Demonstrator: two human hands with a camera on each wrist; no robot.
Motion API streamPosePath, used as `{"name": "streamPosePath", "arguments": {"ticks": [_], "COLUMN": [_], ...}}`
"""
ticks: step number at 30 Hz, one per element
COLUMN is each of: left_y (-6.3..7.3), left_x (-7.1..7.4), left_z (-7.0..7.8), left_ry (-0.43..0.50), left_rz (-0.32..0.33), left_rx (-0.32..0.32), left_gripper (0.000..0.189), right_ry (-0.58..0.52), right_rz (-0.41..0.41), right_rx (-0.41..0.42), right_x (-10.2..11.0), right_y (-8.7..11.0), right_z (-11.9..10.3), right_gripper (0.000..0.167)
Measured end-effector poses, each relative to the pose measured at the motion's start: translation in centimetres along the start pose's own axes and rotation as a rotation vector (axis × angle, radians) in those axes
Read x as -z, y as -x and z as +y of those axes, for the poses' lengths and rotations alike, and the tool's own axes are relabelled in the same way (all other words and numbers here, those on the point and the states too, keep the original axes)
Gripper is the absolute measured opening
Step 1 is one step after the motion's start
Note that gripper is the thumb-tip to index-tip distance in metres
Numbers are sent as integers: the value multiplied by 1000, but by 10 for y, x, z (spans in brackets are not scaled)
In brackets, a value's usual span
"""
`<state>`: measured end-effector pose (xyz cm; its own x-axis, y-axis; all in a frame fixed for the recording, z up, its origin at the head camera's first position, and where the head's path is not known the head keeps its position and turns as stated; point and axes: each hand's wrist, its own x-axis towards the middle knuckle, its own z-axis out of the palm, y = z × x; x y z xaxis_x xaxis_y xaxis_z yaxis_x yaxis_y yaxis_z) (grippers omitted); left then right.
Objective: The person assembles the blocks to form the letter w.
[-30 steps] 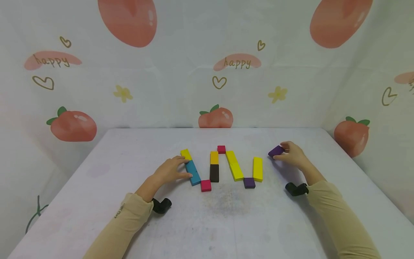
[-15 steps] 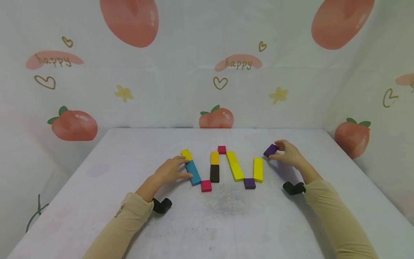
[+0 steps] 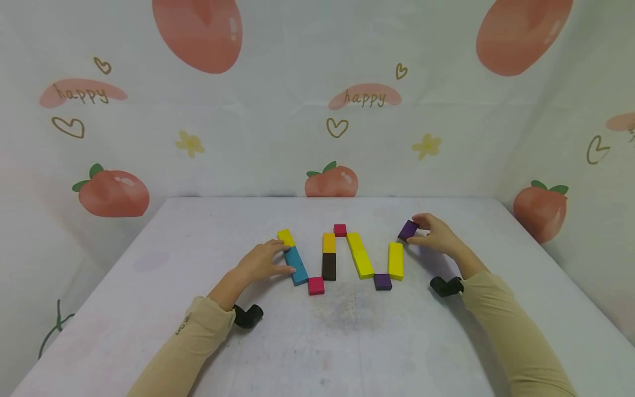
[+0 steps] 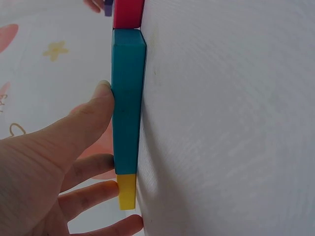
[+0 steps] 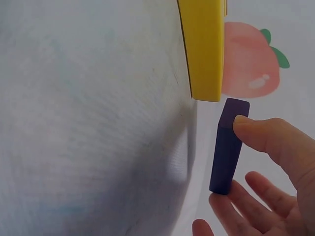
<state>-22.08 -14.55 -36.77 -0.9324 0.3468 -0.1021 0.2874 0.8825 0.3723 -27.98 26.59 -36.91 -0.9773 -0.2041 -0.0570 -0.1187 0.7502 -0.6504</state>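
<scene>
My right hand (image 3: 437,234) pinches a purple block (image 5: 227,145) between thumb and fingertips, lifted off the table beside the far end of a yellow block (image 3: 396,261). My left hand (image 3: 260,261) rests with relaxed fingers on a blue block (image 4: 129,103) and on the small yellow block (image 4: 127,191) at its far end. A red block (image 3: 316,285) lies at the blue block's near end. To its right stand an orange block (image 3: 329,242) and a dark brown block (image 3: 329,267) end to end, and a small red block (image 3: 339,230) at the top.
Two more yellow blocks (image 3: 360,255) slant towards a purple block (image 3: 382,282) lying by the right-hand yellow one. The white table (image 3: 278,353) meets a peach-patterned cloth (image 3: 258,121) at the back. A black wrist device (image 3: 248,316) sits under each sleeve cuff.
My right hand has moved left with the purple block, which has turned more upright and come near the yellow block. My left hand and the laid blocks have stayed put.
</scene>
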Motion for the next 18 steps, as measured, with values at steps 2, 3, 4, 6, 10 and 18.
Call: {"name": "streamPosePath", "arguments": {"ticks": [2,3,4,6,10,18], "left_y": [-1,-1,-2,-2,-2,-1], "left_x": [-1,-1,-2,-2,-1,-1], "left_z": [-1,-2,-2,-2,-2,0], "left_ry": [1,2,4,3,9,-4], "left_rz": [1,1,0,-1,-2,3], "left_rx": [-2,-3,-1,-2,-2,-7], "left_gripper": [64,65,65,65,64,64], "right_ry": [-1,-3,-1,2,8,20], "right_rz": [-3,-3,-4,-8,-16,-43], "right_rx": [7,10,14,19,32,78], "right_x": [-1,-1,-1,-2,-3,-4], "right_y": [-2,-3,-4,-5,-8,-11], "right_z": [0,1,1,1,0,-1], "right_gripper": [65,64,64,64,63,60]}}
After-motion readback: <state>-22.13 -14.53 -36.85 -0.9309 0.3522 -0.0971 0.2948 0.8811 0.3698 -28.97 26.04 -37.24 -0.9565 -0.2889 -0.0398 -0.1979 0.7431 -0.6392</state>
